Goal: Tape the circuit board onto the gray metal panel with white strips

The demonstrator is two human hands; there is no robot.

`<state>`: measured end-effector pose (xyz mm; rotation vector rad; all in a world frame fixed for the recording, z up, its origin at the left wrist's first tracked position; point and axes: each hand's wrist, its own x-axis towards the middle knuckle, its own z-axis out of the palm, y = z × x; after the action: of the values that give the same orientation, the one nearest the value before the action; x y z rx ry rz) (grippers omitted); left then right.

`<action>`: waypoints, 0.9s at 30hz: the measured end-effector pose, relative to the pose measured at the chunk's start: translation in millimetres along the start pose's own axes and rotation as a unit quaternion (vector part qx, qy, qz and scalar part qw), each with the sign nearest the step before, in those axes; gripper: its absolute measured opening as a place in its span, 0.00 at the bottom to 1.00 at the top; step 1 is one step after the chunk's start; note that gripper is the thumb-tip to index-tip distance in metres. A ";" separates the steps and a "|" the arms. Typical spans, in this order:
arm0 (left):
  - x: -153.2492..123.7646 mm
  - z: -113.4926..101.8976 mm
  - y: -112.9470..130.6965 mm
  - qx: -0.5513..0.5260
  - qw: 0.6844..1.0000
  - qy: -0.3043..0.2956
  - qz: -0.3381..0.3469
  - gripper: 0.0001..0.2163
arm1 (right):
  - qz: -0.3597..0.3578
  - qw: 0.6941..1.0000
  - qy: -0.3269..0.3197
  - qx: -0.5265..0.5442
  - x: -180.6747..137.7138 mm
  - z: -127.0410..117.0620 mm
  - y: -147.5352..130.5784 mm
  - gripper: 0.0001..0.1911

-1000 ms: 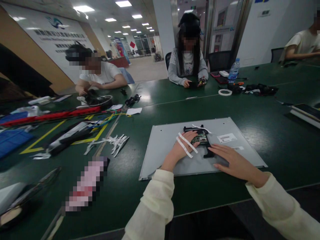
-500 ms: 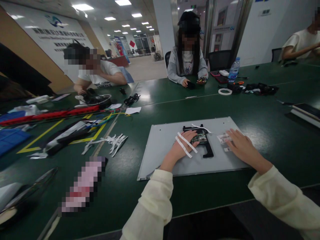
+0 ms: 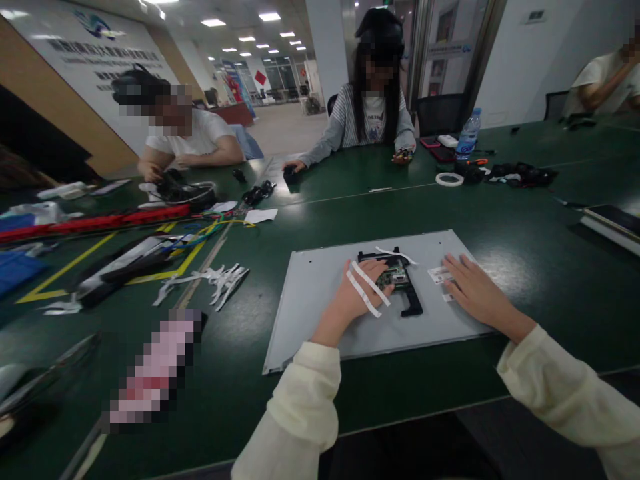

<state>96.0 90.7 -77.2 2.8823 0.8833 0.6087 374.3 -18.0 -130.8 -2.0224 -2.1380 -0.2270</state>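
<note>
A grey metal panel (image 3: 320, 300) lies flat on the green table (image 3: 350, 213) in front of me. A small green circuit board (image 3: 397, 272) in a black bracket (image 3: 411, 303) sits on the panel. My left hand (image 3: 355, 297) rests on the board's left side, fingers curled over it, with two white tape strips (image 3: 367, 288) stuck across its back. My right hand (image 3: 473, 293) lies flat and open on the panel's right part, fingertips by a white label (image 3: 437, 273).
Loose white tape strips (image 3: 220, 280), cables and a red bar (image 3: 100, 223) lie at left. A tape roll (image 3: 449, 179), a water bottle (image 3: 468, 140) and black parts (image 3: 520, 175) are at back right. Three other people sit at the table's far side.
My right hand slid from the panel's front edge near the bracket out to the right by the label. The person opposite stretched an arm out along the table.
</note>
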 end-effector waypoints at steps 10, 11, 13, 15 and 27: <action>17.0 -2.5 17.8 0.032 0.999 0.008 -0.030 0.18 | 0.001 0.998 -0.039 0.047 5.3 -12.0 1.5 0.32; 18.9 -1.3 18.0 0.029 0.999 0.005 -0.030 0.19 | -0.003 0.997 -0.048 0.057 8.0 -16.2 3.2 0.31; 22.7 1.7 18.5 0.027 0.999 -0.001 -0.036 0.19 | -0.022 0.995 -0.060 0.080 16.6 -26.2 4.5 0.28; 26.2 5.1 18.3 0.027 0.999 -0.004 -0.047 0.20 | -0.047 0.992 -0.058 0.100 29.3 -35.8 1.1 0.26; 28.4 16.1 12.7 0.026 0.998 -0.005 -0.057 0.21 | -0.118 0.984 0.039 0.125 77.2 -25.5 -33.4 0.15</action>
<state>130.4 96.6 -79.8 2.8525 1.0680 0.5680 337.7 48.8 -86.7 -1.6006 -2.2285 -0.0636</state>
